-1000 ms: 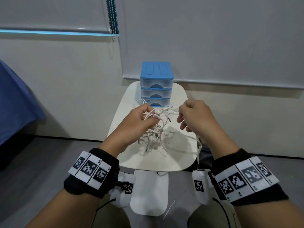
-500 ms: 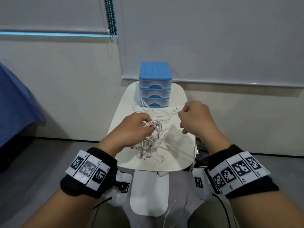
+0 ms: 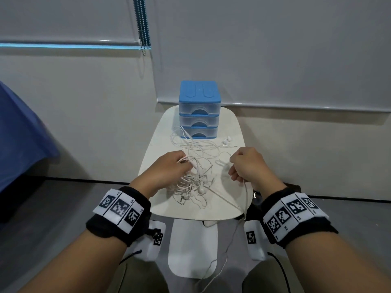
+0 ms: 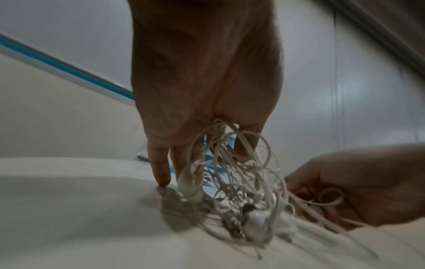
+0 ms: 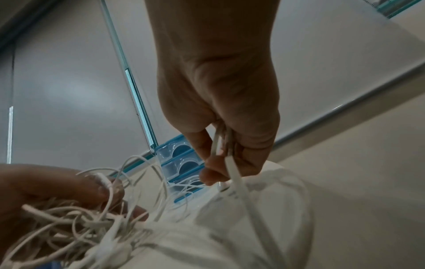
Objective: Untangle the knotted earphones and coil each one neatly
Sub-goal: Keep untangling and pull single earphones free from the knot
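Earphones [image 3: 195, 182] lie tangled on the white bench [image 3: 229, 199]; the left hand [image 3: 169, 168] grips the clump, the right hand [image 3: 249, 166] pinches one cord.

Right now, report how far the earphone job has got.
Done: nothing coiled; one earbud end lies loose by the drawers. In hand: left hand grips the tangle, right hand pinches one cable. Left: untangling and all coiling.
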### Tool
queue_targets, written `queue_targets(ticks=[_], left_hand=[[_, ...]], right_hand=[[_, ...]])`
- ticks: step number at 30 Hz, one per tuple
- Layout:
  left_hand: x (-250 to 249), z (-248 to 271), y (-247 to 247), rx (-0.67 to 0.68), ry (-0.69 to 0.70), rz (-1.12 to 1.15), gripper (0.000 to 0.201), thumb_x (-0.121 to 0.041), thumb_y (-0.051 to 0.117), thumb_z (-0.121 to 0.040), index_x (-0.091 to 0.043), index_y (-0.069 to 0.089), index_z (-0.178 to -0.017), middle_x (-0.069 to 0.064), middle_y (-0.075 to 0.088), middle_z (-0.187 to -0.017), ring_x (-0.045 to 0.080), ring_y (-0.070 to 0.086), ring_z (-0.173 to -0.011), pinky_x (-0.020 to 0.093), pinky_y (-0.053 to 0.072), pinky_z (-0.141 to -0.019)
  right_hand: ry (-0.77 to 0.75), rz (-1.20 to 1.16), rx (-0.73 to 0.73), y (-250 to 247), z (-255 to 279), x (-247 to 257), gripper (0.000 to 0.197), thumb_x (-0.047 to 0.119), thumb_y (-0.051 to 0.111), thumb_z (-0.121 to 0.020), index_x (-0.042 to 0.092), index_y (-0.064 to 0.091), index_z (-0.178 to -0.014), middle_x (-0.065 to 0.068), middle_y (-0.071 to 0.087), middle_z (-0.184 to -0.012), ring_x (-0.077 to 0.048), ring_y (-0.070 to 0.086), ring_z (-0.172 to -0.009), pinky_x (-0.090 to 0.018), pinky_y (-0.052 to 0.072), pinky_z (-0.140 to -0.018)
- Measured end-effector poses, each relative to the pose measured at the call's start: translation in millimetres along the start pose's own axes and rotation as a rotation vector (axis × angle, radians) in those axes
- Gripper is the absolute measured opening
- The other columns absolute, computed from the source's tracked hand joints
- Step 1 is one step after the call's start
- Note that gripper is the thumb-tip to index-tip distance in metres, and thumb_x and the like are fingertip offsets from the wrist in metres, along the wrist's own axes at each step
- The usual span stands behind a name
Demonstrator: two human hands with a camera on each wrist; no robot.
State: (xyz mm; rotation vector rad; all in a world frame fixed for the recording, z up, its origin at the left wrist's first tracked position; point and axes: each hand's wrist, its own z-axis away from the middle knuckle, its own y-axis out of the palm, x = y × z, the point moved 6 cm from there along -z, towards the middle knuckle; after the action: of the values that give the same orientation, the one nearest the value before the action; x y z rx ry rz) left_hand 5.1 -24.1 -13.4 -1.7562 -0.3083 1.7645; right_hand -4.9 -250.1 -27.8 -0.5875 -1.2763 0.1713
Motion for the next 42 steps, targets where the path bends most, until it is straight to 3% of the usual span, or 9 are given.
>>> queue_targets(ticks=[8,14,17,22,27,30,34,38,42], left_hand=[[6,-5,8,0.018,0.020,-0.131,0.018,-0.024,0.059,-0.097,-0.023,0.057,-0.079,-0.003,0.062,-0.085,0.016,0.054,-0.077,0.032,0.039,-0.067],[11,-13,8,0.061,-0.005,-0.029,0.017,-0.024,0.060,-0.097,-0.018,0.061,-0.081,-0.002,0.065,-0.082,0.016,0.057,-0.073,0.033,0.042,-0.070],[14,-15,6,0.067,-0.011,-0.005,0.014,-0.023,0.061,-0.097,-0.014,0.063,-0.086,-0.001,0.066,-0.083,0.016,0.057,-0.072,0.033,0.043,-0.070],[17,-13,4,0.070,-0.024,0.035,0.013,-0.019,0.060,-0.097,-0.008,0.063,-0.091,-0.001,0.062,-0.080,0.017,0.054,-0.074,0.033,0.041,-0.071],[16,-13,7,0.076,-0.030,0.041,0.013,-0.025,0.062,-0.099,-0.015,0.066,-0.092,0.000,0.065,-0.087,0.015,0.056,-0.076,0.030,0.042,-0.068],[20,-11,9,0.100,-0.022,0.090,0.015,-0.026,0.071,-0.096,-0.013,0.067,-0.096,0.001,0.066,-0.088,0.013,0.060,-0.075,0.027,0.046,-0.066],[23,1,15,0.260,0.032,0.154,0.026,-0.025,0.085,-0.085,-0.013,0.072,-0.104,0.009,0.077,-0.104,0.020,0.071,-0.091,0.033,0.053,-0.083],[20,10,13,0.209,0.093,0.100,0.016,-0.021,0.080,-0.090,-0.010,0.069,-0.093,0.003,0.070,-0.083,0.015,0.063,-0.075,0.032,0.051,-0.072],[18,19,16,0.123,0.108,0.387,0.011,-0.014,0.066,-0.099,-0.006,0.061,-0.095,0.006,0.070,-0.084,0.022,0.064,-0.081,0.028,0.053,-0.071]], right_hand=[[-0.052,-0.165,0.051,16,7,-13,0.040,-0.010,0.038,-0.092,0.021,0.032,-0.117,-0.026,0.071,-0.082,-0.028,0.061,-0.055,-0.021,0.047,-0.044],[-0.090,-0.089,0.301,24,11,-15,0.026,-0.011,0.046,-0.085,0.002,0.066,-0.073,-0.010,0.066,-0.062,-0.020,0.055,-0.055,-0.022,0.043,-0.049],[-0.092,0.068,0.371,30,14,-14,0.013,0.011,0.065,-0.079,0.006,0.065,-0.067,-0.005,0.061,-0.058,-0.020,0.046,-0.054,-0.028,0.036,-0.054],[-0.156,0.259,0.434,37,17,-12,0.030,0.029,0.085,-0.076,0.013,0.065,-0.061,0.002,0.058,-0.058,-0.013,0.047,-0.057,-0.024,0.038,-0.057],[-0.164,0.232,0.394,36,19,-15,0.027,0.011,0.070,-0.084,0.011,0.059,-0.059,0.006,0.055,-0.052,-0.007,0.044,-0.045,-0.018,0.035,-0.048],[-0.121,0.099,0.316,30,17,-19,0.025,0.012,0.056,-0.083,0.014,0.054,-0.058,0.000,0.056,-0.056,-0.018,0.040,-0.053,-0.028,0.031,-0.053],[-0.115,-0.019,0.321,28,17,-19,0.025,0.012,0.051,-0.084,0.012,0.055,-0.060,-0.007,0.063,-0.062,-0.022,0.043,-0.059,-0.034,0.033,-0.059],[-0.094,-0.174,0.294,21,17,-18,0.031,0.003,0.049,-0.085,0.015,0.042,-0.057,-0.006,0.040,-0.054,-0.016,0.028,-0.050,-0.026,0.022,-0.047],[-0.043,-0.306,0.268,11,13,-27,0.012,0.011,0.053,-0.076,0.009,0.045,-0.068,-0.004,0.024,-0.059,-0.018,0.015,-0.053,-0.022,0.020,-0.040]])
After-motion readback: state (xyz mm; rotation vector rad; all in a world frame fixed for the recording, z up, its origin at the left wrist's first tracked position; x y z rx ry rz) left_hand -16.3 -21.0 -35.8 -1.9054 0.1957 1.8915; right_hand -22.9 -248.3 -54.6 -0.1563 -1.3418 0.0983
